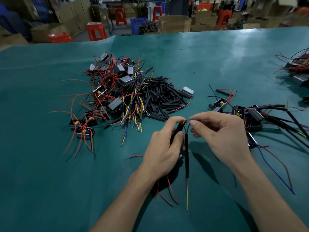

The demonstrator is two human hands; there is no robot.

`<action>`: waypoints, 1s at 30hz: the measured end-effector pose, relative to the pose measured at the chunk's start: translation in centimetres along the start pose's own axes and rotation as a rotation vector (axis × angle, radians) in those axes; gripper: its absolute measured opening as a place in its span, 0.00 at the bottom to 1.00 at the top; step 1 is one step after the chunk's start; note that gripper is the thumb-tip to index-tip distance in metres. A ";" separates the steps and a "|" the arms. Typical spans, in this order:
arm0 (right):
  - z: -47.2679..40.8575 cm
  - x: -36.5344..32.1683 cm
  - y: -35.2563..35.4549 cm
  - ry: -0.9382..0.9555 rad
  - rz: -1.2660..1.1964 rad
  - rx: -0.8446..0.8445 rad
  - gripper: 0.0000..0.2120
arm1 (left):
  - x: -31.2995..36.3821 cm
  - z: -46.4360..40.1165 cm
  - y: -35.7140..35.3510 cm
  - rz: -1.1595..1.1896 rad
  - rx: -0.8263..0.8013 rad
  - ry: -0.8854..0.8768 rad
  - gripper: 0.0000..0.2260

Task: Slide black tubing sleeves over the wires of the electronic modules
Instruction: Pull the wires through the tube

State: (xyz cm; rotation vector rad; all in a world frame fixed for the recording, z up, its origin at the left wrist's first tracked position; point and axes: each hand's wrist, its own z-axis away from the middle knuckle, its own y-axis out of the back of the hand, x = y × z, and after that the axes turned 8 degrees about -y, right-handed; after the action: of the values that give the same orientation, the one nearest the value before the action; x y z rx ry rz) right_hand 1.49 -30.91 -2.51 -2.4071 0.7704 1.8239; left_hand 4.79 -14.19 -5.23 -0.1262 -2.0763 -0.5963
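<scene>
My left hand (164, 148) grips a short black tubing sleeve (177, 131) together with red wire ends that trail below the wrist. My right hand (222, 136) pinches the tips of thin blue and yellow wires (187, 127) at their top. These wires run down through a long thin black sleeve (186, 158) that hangs between the hands, and they come out at its bottom (187, 193). The module they belong to is hidden under my left hand. A heap of loose black sleeves (160, 96) lies ahead on the green table (50, 181).
A tangled pile of black modules with red wires (107, 91) lies left of the sleeves. Sleeved modules (255, 116) lie to the right. More modules (299, 66) sit at the far right edge. Red stools and cardboard boxes stand beyond the table.
</scene>
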 end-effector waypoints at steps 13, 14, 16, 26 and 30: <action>0.4 -0.9 0.3 0.427 0.463 0.032 0.04 | 0.3 -0.2 0.1 -0.080 0.072 -0.036 0.07; 0.4 -0.8 0.3 0.421 0.460 0.035 0.04 | 0.3 -0.2 0.1 -0.073 0.077 -0.040 0.05; 0.4 -0.7 0.2 0.392 0.452 0.040 0.04 | 0.2 -0.2 0.0 -0.068 0.097 -0.055 0.04; 0.9 -0.1 -0.7 0.351 0.443 0.159 0.05 | 0.4 -0.5 -0.1 0.075 0.214 -0.015 0.05; 0.9 0.0 -0.9 0.312 0.414 0.150 0.04 | 0.1 -0.6 -0.2 0.128 0.209 0.007 0.06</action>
State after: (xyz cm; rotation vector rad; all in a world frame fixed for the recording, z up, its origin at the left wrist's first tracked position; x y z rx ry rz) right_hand 1.03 -29.86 -3.01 -2.6095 1.4704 1.4297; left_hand 5.17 -14.67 -4.90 -0.1345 -2.0920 -0.2995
